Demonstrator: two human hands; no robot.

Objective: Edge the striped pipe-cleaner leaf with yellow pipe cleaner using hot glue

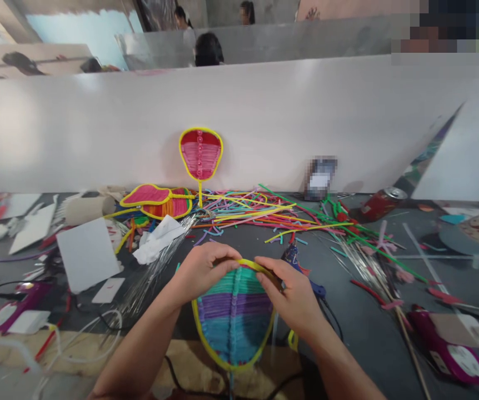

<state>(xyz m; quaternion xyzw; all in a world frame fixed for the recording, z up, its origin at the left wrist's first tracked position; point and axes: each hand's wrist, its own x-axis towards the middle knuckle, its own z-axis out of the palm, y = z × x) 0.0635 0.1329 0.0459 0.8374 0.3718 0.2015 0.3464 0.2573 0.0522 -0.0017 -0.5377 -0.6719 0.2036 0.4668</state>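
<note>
Between my hands is a fan-shaped pipe-cleaner piece [235, 322], striped green, purple and blue, with a yellow edge and a ridge down its middle. My left hand [206, 269] pinches the top edge left of centre. At the upper right, the fingers of my right hand [287, 289] are closed on the yellow edging. A thin stem points down toward me from the piece's lower end. Partly behind my right hand lies a dark blue glue gun [292, 256].
Loose pipe cleaners [248, 211] and thin wires [160, 266] cover the table's back. A finished pink fan [200, 155] stands against the white board [264, 122]. A phone [320, 179], a red can [383, 203] and a purple device [452, 344] are to the right.
</note>
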